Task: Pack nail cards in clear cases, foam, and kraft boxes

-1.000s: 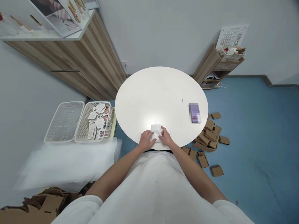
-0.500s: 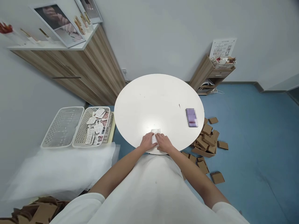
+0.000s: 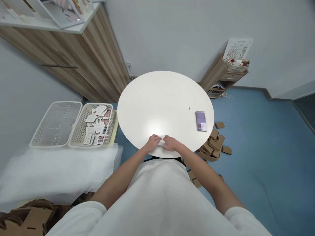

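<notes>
At the near edge of the round white table (image 3: pixel 157 98), a small folded white sheet (image 3: pixel 161 142) lies between my hands. It looks thin and soft, like wrapping foam; whether anything is inside is hidden. My left hand (image 3: pixel 153 143) grips its left end with curled fingers. On the opposite end, my right hand (image 3: pixel 170 143) holds it with fingers bent and thumb below. Toward the table's right side is a purple stack (image 3: pixel 201 120), blurred by pixelation.
To my left stand a white basket (image 3: pixel 76 132) of small printed packets, a clear-bottomed basket (image 3: pixel 40 131), and a pile of white foam sheets (image 3: pixel 61 172). Brown cardboard boxes (image 3: pixel 214 144) lie right of the table, with flattened cardboard (image 3: pixel 36 216) at lower left.
The white sheet now shows as a narrower strip, folded shorter from front to back. My fingers have come over it from both ends. The view has shifted a little.
</notes>
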The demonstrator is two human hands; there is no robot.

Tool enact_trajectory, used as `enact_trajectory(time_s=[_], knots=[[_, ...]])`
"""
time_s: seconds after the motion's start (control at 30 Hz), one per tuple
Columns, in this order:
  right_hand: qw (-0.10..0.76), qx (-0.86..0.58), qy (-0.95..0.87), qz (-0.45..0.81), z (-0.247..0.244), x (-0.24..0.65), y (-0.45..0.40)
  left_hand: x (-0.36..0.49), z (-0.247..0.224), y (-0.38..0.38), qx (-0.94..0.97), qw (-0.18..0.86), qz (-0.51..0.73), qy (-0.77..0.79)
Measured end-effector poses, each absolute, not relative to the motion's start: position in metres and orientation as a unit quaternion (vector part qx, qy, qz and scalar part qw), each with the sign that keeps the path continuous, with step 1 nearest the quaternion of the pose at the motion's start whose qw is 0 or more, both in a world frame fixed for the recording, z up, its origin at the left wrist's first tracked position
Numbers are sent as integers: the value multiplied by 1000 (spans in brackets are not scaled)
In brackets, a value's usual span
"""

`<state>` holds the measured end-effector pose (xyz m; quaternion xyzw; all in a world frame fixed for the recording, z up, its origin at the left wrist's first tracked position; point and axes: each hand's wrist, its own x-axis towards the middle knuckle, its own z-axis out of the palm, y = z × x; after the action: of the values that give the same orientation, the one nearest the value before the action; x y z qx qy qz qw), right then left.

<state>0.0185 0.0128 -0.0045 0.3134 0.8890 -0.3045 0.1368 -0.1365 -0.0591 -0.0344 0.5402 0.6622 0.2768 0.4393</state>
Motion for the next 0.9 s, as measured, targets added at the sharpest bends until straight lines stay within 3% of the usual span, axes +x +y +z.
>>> enact_trajectory(time_s=[0.13, 0.33, 0.47, 0.6, 0.67, 0.9], knots=[[189, 363, 820, -401, -1, 10, 40, -138, -36, -67, 496, 486, 315, 647], [211, 358, 799, -435, -9, 0, 64, -130, -36, -66, 465, 425, 304, 715], [136, 381, 803, -437, -20, 3, 64, -128, -43, -54, 427, 422, 277, 750], [-57, 467, 788, -398, -26, 18, 41, -124, -44, -47, 405, 393, 258, 784], [-107, 477, 781, -388, -27, 26, 24, -121, -43, -45, 404, 363, 253, 801], [-62, 454, 784, -418, -37, 38, -8, -115, -44, -43, 344, 311, 270, 844]])
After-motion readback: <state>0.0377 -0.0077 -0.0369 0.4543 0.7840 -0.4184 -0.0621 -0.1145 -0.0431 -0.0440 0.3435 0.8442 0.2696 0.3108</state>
